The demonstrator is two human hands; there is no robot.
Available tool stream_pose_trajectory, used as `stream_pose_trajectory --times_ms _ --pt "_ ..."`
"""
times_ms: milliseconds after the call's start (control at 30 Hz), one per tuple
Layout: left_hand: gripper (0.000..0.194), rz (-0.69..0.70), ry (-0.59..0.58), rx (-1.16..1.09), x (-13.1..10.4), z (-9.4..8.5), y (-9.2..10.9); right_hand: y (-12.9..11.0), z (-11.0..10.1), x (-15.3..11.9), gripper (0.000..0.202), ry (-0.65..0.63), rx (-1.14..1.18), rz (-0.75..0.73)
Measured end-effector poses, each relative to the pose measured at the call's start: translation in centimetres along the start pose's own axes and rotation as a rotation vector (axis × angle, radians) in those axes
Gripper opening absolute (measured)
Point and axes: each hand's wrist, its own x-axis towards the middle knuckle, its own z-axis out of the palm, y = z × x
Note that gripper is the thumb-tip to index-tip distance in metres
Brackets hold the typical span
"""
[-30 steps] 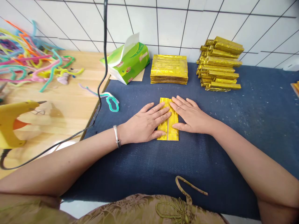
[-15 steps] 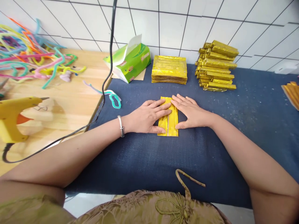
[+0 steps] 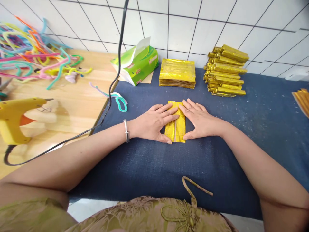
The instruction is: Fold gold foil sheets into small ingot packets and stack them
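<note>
A folded sheet of gold foil paper (image 3: 180,129) lies on the dark blue cloth in front of me, its two sides meeting along a narrow seam down the middle. My left hand (image 3: 158,121) rests flat across its left half, fingers stretched out over the foil. On the other side, my right hand (image 3: 200,120) has its fingers spread, with the index fingertip and thumb at the sheet's right edge. Neither hand grips anything. The left fingers hide part of the upper left of the sheet.
Behind the sheet stand a flat stack of gold foil papers (image 3: 177,73) and a pile of narrow folded gold strips (image 3: 225,72). A green tissue pack (image 3: 142,66), a black cable (image 3: 119,54), a yellow glue gun (image 3: 16,119) and tangled pipe cleaners (image 3: 41,61) are to the left.
My right hand has slid slightly outward to the right edge of the foil sheet. The left hand stays flat on it, and the whole view has shifted a little.
</note>
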Motion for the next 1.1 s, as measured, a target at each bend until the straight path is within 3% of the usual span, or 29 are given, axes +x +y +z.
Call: stream_pose_trajectory --times_ms 467,700,867,1100 --pt "0.097 -0.011 0.006 0.002 -0.3 -0.2 -0.4 -0.9 -0.7 0.0 0.114 0.041 -0.03 -0.021" --pt "0.093 -0.09 -0.008 0.028 -0.7 -0.7 -1.8 -2.3 -1.5 0.3 0.089 0.143 -0.105 -0.034" --pt "0.093 -0.116 -0.007 0.03 -0.9 -0.8 -2.3 -2.7 -1.5 0.5 0.057 0.071 -0.119 -0.096" --pt "0.094 -0.093 0.03 0.032 -0.8 -0.4 -2.5 -2.7 -1.6 0.4 0.054 0.083 -0.117 -0.104"
